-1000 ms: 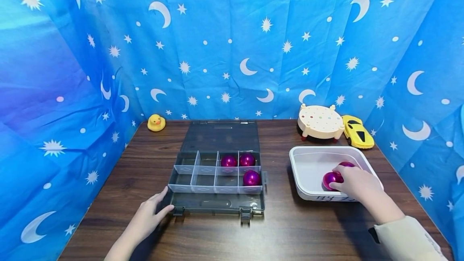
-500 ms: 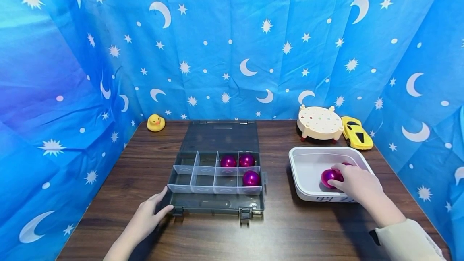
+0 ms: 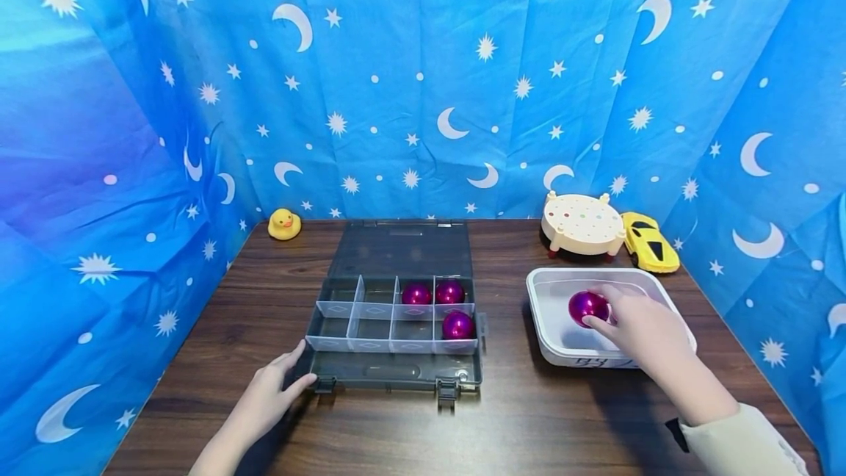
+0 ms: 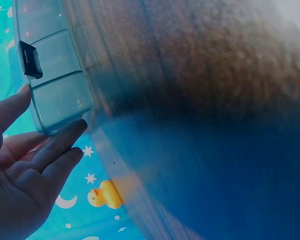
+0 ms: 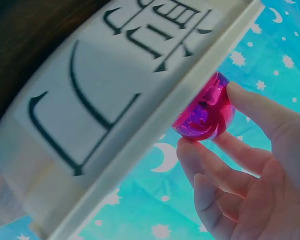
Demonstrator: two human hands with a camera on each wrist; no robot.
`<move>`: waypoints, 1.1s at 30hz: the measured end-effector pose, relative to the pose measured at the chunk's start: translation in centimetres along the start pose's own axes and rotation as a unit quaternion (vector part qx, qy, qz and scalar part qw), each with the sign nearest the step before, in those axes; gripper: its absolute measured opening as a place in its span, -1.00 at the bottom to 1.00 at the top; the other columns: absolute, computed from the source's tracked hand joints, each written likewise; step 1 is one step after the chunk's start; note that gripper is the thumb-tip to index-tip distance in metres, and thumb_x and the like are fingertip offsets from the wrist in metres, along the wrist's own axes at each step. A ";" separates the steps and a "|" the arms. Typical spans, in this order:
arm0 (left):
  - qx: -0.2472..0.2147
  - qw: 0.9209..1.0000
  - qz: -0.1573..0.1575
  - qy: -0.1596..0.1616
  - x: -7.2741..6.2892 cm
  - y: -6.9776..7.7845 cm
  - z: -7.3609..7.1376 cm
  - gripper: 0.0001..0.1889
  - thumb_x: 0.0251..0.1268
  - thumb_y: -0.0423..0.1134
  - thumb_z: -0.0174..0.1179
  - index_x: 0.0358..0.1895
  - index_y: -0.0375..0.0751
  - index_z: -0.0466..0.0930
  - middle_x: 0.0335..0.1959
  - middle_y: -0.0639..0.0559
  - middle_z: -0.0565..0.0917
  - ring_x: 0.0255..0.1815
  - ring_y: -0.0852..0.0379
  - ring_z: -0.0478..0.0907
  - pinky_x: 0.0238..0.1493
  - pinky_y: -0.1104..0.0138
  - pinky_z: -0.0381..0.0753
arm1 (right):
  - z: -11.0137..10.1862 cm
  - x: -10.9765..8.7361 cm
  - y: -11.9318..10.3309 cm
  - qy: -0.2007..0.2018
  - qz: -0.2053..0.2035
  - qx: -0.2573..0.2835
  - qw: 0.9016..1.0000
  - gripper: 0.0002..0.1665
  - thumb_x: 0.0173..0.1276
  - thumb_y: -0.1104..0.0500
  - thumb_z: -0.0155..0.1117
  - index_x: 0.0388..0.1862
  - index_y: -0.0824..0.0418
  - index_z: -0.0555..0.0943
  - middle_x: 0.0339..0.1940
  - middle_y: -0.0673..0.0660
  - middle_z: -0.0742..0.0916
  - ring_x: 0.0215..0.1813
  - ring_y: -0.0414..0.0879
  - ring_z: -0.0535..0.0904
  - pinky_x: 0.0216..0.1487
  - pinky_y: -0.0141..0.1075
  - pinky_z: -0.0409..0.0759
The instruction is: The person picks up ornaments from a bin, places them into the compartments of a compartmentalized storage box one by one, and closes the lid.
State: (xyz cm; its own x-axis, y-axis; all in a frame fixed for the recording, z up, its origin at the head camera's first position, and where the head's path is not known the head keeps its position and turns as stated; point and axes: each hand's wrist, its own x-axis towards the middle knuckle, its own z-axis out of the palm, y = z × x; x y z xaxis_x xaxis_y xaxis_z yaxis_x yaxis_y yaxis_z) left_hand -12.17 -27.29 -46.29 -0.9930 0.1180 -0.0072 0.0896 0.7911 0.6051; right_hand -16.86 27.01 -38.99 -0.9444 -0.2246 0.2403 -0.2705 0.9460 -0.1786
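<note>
Right hand (image 3: 637, 325) pinches a magenta ball (image 3: 584, 308); left hand (image 3: 267, 386), fingers extended, touches the organizer box (image 3: 383, 386). Only the head view shows the toy car (image 3: 651, 242).

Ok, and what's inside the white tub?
The right hand holds one shiny magenta ball in or just over the white tub; the tub's visible left part is bare. Whatever lies under that hand, toward the tub's right, is covered and can't be seen.
</note>
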 end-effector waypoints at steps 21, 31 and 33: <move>0.002 1.000 -0.009 -0.005 0.0 -0.3 0.2 -0.32 0.36 -0.16 0.21 0.41 -0.44 0.19 0.29 -0.43 0.36 0.27 -0.34 0.33 0.24 -0.08 0.43 | -1.7 0.9 -7.0 0.039 -0.043 -0.004 0.998 -0.30 0.10 -0.07 0.53 0.14 0.23 0.55 -0.08 0.28 0.72 -0.11 0.20 0.66 -0.23 0.09 0.71; -0.001 1.000 -0.007 -0.002 0.1 -0.4 0.3 -0.32 0.36 -0.16 0.22 0.42 -0.42 0.19 0.29 -0.43 0.36 0.27 -0.34 0.33 0.24 -0.08 0.42 | -0.3 2.6 -10.7 0.056 -0.097 0.036 0.993 -0.38 0.17 -0.07 0.48 0.15 0.17 0.58 -0.20 0.11 0.72 -0.30 -0.03 0.64 -0.37 -0.20 0.68; 0.000 1.000 -0.005 0.000 0.1 -0.4 0.2 -0.32 0.36 -0.15 0.22 0.42 -0.43 0.19 0.29 -0.43 0.37 0.27 -0.34 0.33 0.24 -0.08 0.42 | 0.5 3.0 -11.5 0.061 -0.114 0.040 0.991 -0.41 0.18 -0.07 0.47 0.14 0.16 0.59 -0.22 0.08 0.71 -0.34 -0.08 0.60 -0.44 -0.24 0.63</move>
State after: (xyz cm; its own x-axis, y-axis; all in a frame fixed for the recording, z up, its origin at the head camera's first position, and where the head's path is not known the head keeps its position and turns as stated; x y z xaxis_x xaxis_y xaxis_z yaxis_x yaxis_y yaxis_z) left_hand -12.24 -27.44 -46.72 -0.9938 0.1102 -0.0128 0.0800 0.7916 0.6057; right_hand -16.73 15.38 -36.68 -0.8287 -0.3961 0.3954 -0.4927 0.8514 -0.1796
